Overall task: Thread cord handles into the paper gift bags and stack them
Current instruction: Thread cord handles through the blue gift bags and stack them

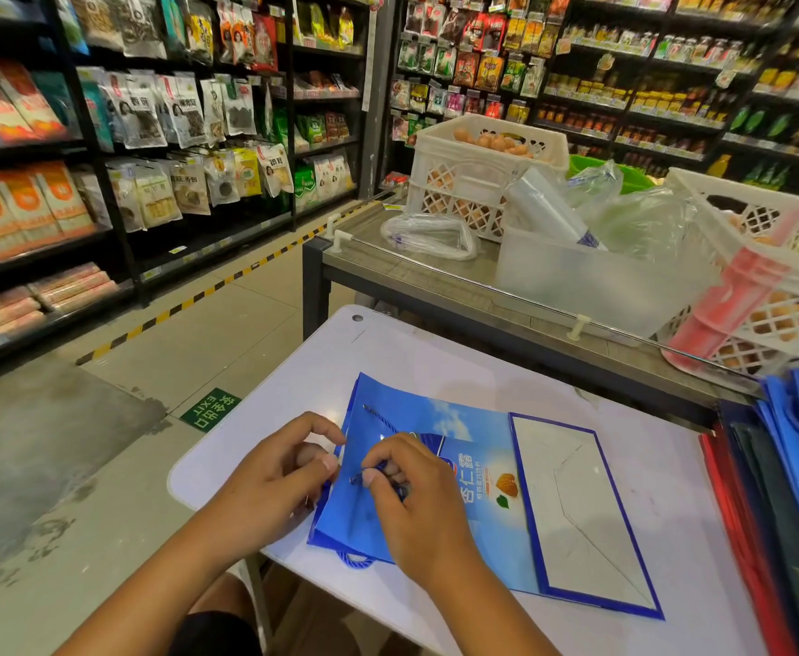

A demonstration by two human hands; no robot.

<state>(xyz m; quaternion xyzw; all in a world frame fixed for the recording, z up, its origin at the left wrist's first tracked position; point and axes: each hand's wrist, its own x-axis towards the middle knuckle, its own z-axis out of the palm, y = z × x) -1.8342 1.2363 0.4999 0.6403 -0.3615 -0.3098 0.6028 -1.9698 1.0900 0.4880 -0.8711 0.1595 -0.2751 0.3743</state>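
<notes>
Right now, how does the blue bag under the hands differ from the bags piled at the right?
The blue bag lies flat and alone on the white table; the piled bags stand packed on edge. The left hand and right hand work a cord into it; the pile is untouched. Both are folded flat.

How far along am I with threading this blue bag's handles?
Partly done. One end of the blue cord already sits in the far hole of the blue gift bag. In hand: the right hand pinches the cord's other end near the bag's top edge, which the left hand grips. Left: seating that end, then stacking the bag; a pile of flat bags lies at right.
</notes>
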